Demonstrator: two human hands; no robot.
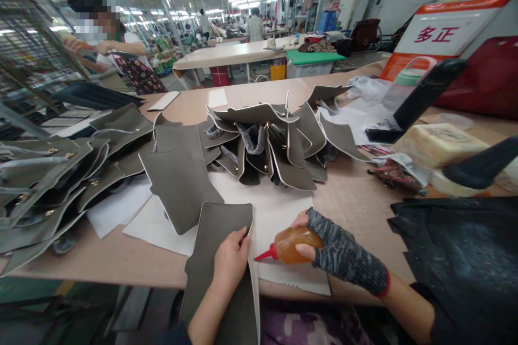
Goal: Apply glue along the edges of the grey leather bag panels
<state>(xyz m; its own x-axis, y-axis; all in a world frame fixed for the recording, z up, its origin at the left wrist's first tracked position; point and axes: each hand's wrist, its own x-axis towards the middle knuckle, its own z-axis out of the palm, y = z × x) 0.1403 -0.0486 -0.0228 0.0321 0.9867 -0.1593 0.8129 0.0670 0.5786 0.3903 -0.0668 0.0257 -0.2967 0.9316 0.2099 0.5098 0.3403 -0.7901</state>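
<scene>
Pinning a grey leather panel (220,259) flat at the table (356,199) edge with spread left hand (230,261), steadying its rim; gripping an amber squeeze bottle (289,245) in gloved right hand (327,245), nozzle aiming at that edge.

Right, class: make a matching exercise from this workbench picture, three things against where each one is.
Things:
1. squeeze bottle
2. grey panel
3. pile of grey pieces

Places:
A. under the left hand, at the table's near edge
B. further back, mid-table
C. in the right hand

Pairs: 1-C, 2-A, 3-B
</scene>
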